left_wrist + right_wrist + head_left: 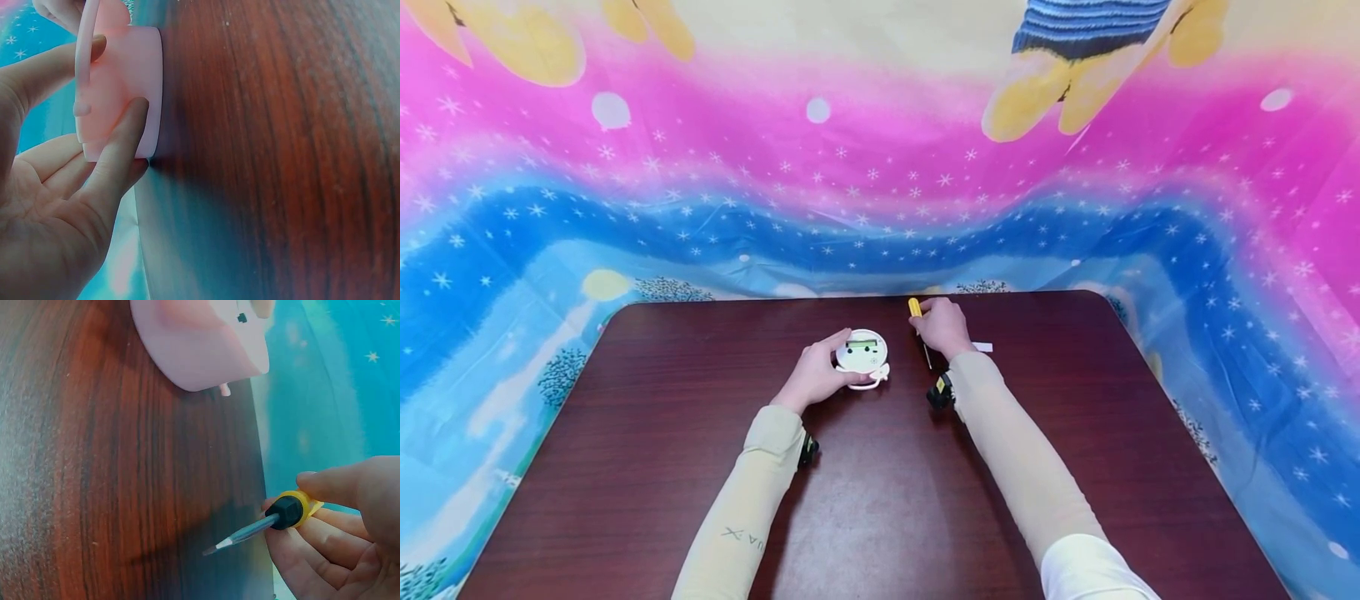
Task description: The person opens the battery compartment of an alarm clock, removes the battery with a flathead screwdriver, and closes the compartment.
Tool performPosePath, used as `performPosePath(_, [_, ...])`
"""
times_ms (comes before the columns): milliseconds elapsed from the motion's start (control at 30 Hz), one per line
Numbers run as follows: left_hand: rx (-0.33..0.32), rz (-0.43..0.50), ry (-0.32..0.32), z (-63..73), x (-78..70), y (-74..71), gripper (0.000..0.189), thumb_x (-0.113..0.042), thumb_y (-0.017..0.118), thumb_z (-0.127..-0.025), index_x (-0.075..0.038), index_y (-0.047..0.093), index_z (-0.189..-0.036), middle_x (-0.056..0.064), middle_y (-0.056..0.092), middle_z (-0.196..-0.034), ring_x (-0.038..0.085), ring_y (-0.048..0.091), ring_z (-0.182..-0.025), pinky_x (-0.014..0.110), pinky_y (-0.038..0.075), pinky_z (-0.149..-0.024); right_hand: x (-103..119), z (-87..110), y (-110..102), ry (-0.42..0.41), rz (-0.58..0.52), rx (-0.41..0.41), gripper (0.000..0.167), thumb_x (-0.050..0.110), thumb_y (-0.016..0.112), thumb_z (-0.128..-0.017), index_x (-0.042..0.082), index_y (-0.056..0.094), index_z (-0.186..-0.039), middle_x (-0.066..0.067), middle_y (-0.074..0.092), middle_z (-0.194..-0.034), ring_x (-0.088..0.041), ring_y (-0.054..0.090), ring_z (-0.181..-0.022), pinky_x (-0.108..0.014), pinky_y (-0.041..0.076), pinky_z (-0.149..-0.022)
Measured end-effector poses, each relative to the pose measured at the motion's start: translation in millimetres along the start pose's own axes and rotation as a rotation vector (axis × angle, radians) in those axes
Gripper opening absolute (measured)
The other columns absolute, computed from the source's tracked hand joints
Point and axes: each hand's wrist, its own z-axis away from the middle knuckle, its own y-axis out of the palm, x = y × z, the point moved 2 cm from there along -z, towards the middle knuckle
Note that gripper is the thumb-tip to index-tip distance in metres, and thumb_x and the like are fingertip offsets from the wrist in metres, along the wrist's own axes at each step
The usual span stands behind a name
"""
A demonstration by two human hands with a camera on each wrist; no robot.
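My left hand grips a round, pale device by its sides, on the tabletop. Its upward face shows a slot with a greenish strip inside and small dark spots; a thin loop handle stands out from one side in the left wrist view. What kind of device it is, I cannot tell. To its right, my right hand pinches a screwdriver by its yellow and black handle. The metal shaft slants down over the table, its tip pointing toward the near side and apart from the device.
A small flat white piece lies on the table beside my right wrist, partly hidden by it. The dark reddish wooden table has rounded far corners. A colourful printed cloth hangs behind and around it.
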Motion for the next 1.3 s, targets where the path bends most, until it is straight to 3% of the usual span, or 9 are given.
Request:
performPosePath(433, [0.004,-0.006,-0.004,-1.3,-0.2,-1.2,0.094,-0.035,0.091,-0.078,0.0,0.045,-0.152,0.011,0.046,-0.155,0.029,0.041,-0.142,0.042,0.034,-0.114,-0.1,-1.2,-6.8,-0.032,-0.117,0.005,0.036,0.018,0.067,-0.101,-0.003,0.062,-0.129,-0.018,0.071,-0.111,-0.03,0.069,-0.096,-0.041,0.057,-0.081])
performPosePath(767, [0.006,-0.031,0.004,-2.0,3.1,1.0,0.094,-0.034,0.09,-0.077,0.0,0.045,-0.152,0.011,0.046,-0.155,0.028,0.041,-0.142,0.041,0.033,-0.115,-0.3,1.1,-8.5,-0.055,-0.219,0.007,0.028,0.016,0.065,-0.101,-0.001,0.063,-0.122,-0.016,0.073,-0.107,-0.029,0.07,-0.096,-0.039,0.056,-0.08])
performPosePath(1033, [0.003,-0.018,0.002,-0.8,1.7,0.5,0.094,-0.032,0.091,-0.077,0.0,0.045,-0.152,0.012,0.046,-0.154,0.026,0.041,-0.142,0.039,0.034,-0.114,4.8,4.2,-12.1,-0.1,-0.39,0.01,0.028,0.012,0.057,-0.106,-0.004,0.049,-0.127,-0.019,0.069,-0.113,-0.032,0.069,-0.101,-0.039,0.058,-0.085])
performPosePath(1300, [0.001,-0.005,0.002,0.5,-1.9,-0.6,0.094,-0.031,0.091,-0.077,0.001,0.045,-0.152,0.012,0.046,-0.154,0.028,0.041,-0.142,0.04,0.034,-0.114,10.4,9.8,-15.4,-0.165,-0.536,-0.019,0.028,0.01,0.057,-0.105,-0.006,0.053,-0.127,-0.02,0.068,-0.118,-0.03,0.068,-0.11,-0.045,0.055,-0.093])
